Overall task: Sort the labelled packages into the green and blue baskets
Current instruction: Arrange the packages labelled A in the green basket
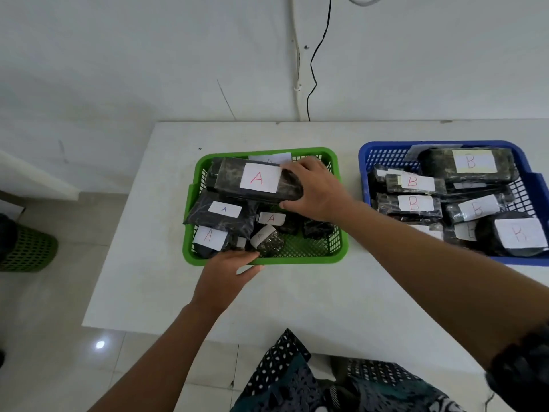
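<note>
Head view: the right hand [316, 190] grips the right end of a long black-wrapped package marked "A" [258, 181], thumb under the near edge and fingers curled over the far edge, holding it above the back of the green basket [267, 260]. The left hand [228, 270] rests on the basket's near rim with fingers fairly straight; whether they close round the rim cannot be told. To complete the placement well, lower the package flat onto the pile with the label facing up, keep the left hand bracing the rim so the light basket does not slide on the table [297, 298], and release only once the package is supported. The wrapping appears to be glossy, crinkled plastic film, likely slippery, so a firm end grip is advisable. Labels are white paper rectangles with handwritten letters. Both baskets are rigid moulded plastic with lattice walls; the blue basket [365, 156] holds the "B" packages [413, 181], some block-shaped, one rounded.
</note>
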{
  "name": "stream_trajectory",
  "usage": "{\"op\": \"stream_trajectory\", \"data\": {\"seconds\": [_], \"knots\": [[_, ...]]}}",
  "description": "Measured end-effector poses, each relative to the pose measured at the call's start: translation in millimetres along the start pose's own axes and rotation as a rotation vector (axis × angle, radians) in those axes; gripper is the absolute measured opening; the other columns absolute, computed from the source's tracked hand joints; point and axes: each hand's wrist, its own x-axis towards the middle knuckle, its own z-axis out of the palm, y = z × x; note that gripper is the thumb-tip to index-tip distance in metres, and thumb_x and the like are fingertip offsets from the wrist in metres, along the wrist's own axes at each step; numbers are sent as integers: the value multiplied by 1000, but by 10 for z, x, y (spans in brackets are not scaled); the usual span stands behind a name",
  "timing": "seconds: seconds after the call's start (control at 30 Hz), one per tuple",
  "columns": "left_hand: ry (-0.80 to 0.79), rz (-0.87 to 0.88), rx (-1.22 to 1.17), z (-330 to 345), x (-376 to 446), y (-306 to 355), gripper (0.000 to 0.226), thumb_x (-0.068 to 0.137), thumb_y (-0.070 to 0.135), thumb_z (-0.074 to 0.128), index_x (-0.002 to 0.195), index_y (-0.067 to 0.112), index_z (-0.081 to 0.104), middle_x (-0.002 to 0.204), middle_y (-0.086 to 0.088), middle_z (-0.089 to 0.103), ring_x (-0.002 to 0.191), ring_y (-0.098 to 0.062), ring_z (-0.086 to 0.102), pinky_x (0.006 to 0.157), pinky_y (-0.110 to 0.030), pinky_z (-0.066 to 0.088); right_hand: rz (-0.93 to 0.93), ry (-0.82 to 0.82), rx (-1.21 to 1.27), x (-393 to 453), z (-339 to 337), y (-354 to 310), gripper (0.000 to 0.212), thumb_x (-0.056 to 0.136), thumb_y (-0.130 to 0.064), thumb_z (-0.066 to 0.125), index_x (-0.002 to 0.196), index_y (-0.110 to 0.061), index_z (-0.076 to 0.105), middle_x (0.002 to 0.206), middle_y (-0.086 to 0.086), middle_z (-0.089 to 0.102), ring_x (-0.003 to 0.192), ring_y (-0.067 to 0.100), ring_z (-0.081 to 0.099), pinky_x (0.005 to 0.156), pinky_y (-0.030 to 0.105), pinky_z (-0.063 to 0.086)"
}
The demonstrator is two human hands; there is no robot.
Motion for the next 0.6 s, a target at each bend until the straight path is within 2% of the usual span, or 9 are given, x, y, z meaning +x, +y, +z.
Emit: {"op": "stream_trajectory", "data": {"seconds": [0.07,0.17,0.2,0.33,0.47,0.6], "knots": [[3,13,-2,21,-5,-11,30,81,26,81,108,12,78,106,-1,76,97,-12,69,94,-22,49,-9,78,14,-284,-55,47,87,71,-52,77,145,-22,43,133,7,46,123,27,43,99,43,48],[31,19,-23,59,-18,-23,29,79,21,83,105,10,78,103,0,77,96,-9,66,95,-12,40,-49,41,-1,-722,-115,149,87,70,-54,74,144,-21,45,131,4,45,121,22,44,93,41,53],[43,28,-30,68,-24,-22,28,78,19,84,105,10,78,102,0,76,96,-8,65,95,-13,41,-53,13,-11,-833,-127,183,87,69,-55,73,145,-22,44,132,3,45,121,22,44,94,42,52],[62,90,-39,74,-37,-32,28,82,22,79,106,8,77,104,1,75,97,-13,67,92,-36,52,-72,-38,-75,-1099,-107,278,85,69,-55,72,143,-22,46,133,1,44,121,21,44,98,43,50],[87,139,-1,79,-39,-28,35,87,34,66,104,5,77,101,-2,75,94,-18,68,90,-38,54,-73,-44,-51,-1158,-21,279,83,73,-48,73,146,-23,43,138,-2,41,128,19,40,98,43,51],[64,112,30,68,-53,-64,40,88,40,61,104,6,75,100,-4,73,95,-23,67,86,-41,57,-94,-54,-45,-1069,62,179,80,78,-44,72,148,-21,40,142,-2,40,134,19,36,95,43,54]]}}
